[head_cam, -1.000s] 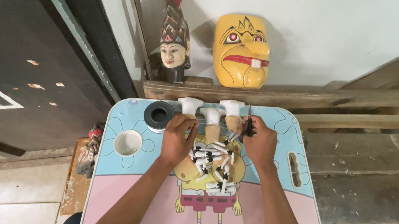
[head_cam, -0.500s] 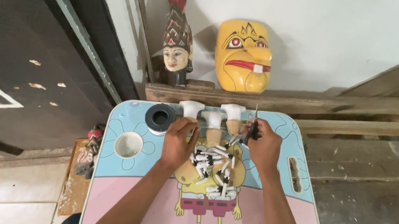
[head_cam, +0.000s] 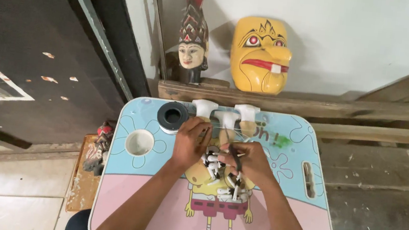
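At the centre of the frame both hands meet over a heap of small white and dark parts (head_cam: 220,178) that lies on a small lap table with a pale blue and pink cartoon-printed top (head_cam: 152,212). The left hand (head_cam: 190,141) sits just left of centre, fingers curled downward with the tips at the upper edge of the heap — whether they pinch a piece cannot be told, since the knuckles hide the fingertips. The right hand (head_cam: 253,161) lies just right of centre, closed narrowly around a thin dark tool (head_cam: 235,159) whose tip points down into the heap; the two hands are nearly touching.

Above the hands, at the table's far edge, three white mushroom-shaped pegs (head_cam: 225,113) stand in a row. To their left sits a black ring-shaped roll (head_cam: 172,116), and lower left of that a round white cup recess (head_cam: 139,142) is set in the tabletop. A narrow slot (head_cam: 308,179) shows toward the table's right edge.

In the upper middle of the frame, on a rough wooden beam (head_cam: 369,110) against a white wall, stand a carved wooden puppet head with a tall patterned headdress (head_cam: 192,41) and, just to its right, a yellow carved mask with a red mouth (head_cam: 261,55). A dark door panel (head_cam: 27,48) fills the upper left — pale floor tiles (head_cam: 15,196) lie below it.
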